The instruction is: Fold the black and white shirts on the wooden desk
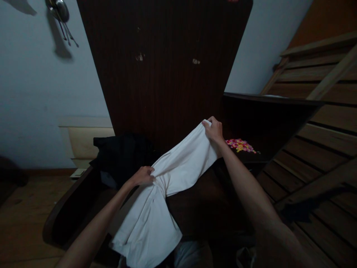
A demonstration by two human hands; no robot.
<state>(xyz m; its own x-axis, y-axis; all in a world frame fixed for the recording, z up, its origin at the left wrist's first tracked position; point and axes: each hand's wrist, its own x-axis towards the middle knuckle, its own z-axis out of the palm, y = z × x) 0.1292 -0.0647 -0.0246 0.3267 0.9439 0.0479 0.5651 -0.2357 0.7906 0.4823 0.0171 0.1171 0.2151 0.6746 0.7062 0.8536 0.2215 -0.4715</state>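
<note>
A white garment (167,186) hangs stretched between both hands over a dark wooden table (195,208). My left hand (143,175) is closed on the cloth near its middle, where the fabric bunches. Farther away and higher, my right hand (213,129) pinches the far end of the garment. The lower part of the cloth drapes down toward me over the table's near edge.
A black piece of clothing (122,154) lies on the table's far left. A pile of small colourful bits (240,145) sits on the right. A tall dark wooden panel (164,63) stands behind. Wooden stairs (320,123) rise at the right; metal utensils (61,15) hang on the wall.
</note>
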